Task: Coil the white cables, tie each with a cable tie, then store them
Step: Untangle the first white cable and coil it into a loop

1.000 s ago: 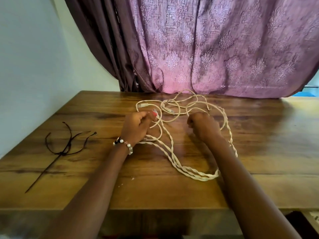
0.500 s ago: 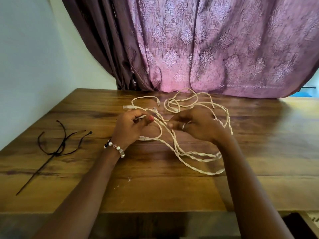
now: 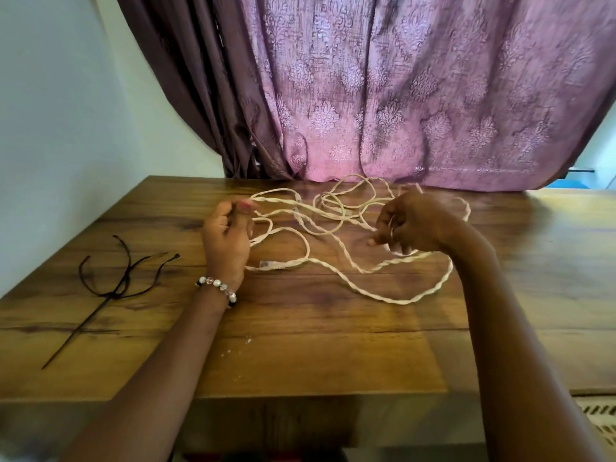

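Now both hands, left [image 3: 226,240] and right [image 3: 410,223], pinch strands of tangled white cables [image 3: 333,215].

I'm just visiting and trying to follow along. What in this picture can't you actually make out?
- How many cables: head view, they lie twisted and tangled, so no count.
- Right hand grip: its curled fingers hide what it pinches.
- Left hand grip: its back faces the camera, so the palm is hidden.
- Number of ties: too thin, overlapping.
- Storage place: none in view.
- Table right side: cut off by the picture edge.
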`<control>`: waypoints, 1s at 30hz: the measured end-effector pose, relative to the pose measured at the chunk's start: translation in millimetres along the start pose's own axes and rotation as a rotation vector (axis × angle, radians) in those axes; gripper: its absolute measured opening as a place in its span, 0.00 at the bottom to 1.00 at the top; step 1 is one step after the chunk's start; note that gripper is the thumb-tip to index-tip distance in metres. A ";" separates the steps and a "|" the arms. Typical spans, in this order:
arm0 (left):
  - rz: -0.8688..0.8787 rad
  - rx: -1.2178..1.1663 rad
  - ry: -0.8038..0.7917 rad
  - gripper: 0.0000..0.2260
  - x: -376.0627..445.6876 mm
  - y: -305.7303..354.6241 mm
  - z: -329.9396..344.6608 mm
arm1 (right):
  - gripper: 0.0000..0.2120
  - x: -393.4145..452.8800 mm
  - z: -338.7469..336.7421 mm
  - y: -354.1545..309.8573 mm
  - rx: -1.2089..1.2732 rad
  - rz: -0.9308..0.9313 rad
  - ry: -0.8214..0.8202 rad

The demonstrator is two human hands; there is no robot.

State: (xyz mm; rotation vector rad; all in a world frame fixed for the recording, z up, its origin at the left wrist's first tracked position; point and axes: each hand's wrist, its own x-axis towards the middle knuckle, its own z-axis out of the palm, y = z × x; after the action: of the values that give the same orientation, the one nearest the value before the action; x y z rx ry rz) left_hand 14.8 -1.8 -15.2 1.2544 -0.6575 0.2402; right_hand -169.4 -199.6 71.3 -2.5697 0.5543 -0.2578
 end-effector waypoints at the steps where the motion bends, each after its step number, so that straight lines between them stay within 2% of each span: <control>1: -0.014 -0.058 0.027 0.09 -0.2 4.3 0.6 | 0.05 -0.6 -3.0 1.1 -0.017 -0.020 0.075; 3: -0.083 -0.202 0.084 0.09 0.8 9.8 -1.1 | 0.13 -5.7 -7.0 -0.5 -0.079 -0.090 0.178; 5: -0.239 -0.409 0.179 0.07 6.8 11.3 -8.4 | 0.23 -13.3 -9.2 -0.6 -0.137 -0.130 0.145; 6: -0.318 -0.509 0.224 0.07 10.7 10.7 -14.6 | 0.23 -15.2 -9.9 3.5 -0.140 -0.126 0.115; 8: -0.413 -0.652 0.275 0.07 17.9 7.9 -25.6 | 0.16 -16.5 -13.7 17.0 -0.107 -0.132 0.116; 10: -0.456 -0.689 0.261 0.09 20.6 7.2 -27.6 | 0.11 -12.9 -13.8 32.4 -0.033 -0.181 0.259; 13: -0.486 -0.519 0.124 0.07 12.1 10.6 -13.2 | 0.15 -7.1 -10.2 36.5 0.406 -0.156 0.558; 15: -0.403 -0.191 0.010 0.10 4.6 12.2 -2.0 | 0.08 -0.5 -10.2 27.9 0.525 -0.192 0.644; 16: -0.319 0.075 -0.049 0.15 0.4 11.6 2.6 | 0.07 4.1 -11.2 23.9 0.484 -0.211 0.652; 18: -0.092 0.631 -0.069 0.22 -6.6 16.1 11.0 | 0.16 9.0 -14.7 12.4 0.272 -0.272 0.675; 19: 0.051 0.728 -0.045 0.24 -9.1 24.6 14.7 | 0.21 12.2 -16.2 6.4 0.141 -0.321 0.695; 21: 0.270 0.559 -0.105 0.23 -10.8 49.3 22.2 | 0.29 17.0 -16.5 -10.5 -0.058 -0.428 0.692; 23: 0.337 0.324 -0.282 0.21 -11.5 73.0 29.3 | 0.35 23.2 -15.5 -24.4 -0.197 -0.479 0.657; 25: 0.268 0.188 -0.437 0.18 -14.0 95.0 37.4 | 0.36 27.9 -10.9 -34.6 -0.312 -0.466 0.632; 27: 0.041 0.053 -0.567 0.15 -16.9 110.5 44.5 | 0.36 30.7 -3.5 -44.1 -0.345 -0.500 0.608; 29: -0.091 0.078 -0.672 0.16 -17.8 115.8 47.9 | 0.33 31.1 0.1 -52.4 -0.303 -0.586 0.601; 30: -0.100 0.117 -0.714 0.13 -19.0 116.4 47.7 | 0.29 30.9 0.0 -55.0 -0.260 -0.630 0.620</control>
State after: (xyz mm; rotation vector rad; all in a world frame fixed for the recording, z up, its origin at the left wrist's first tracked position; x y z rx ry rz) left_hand -75.4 -6.1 74.3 1.4854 -1.1968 -0.2755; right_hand -123.2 -169.2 101.5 -2.8300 -0.0574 -1.2969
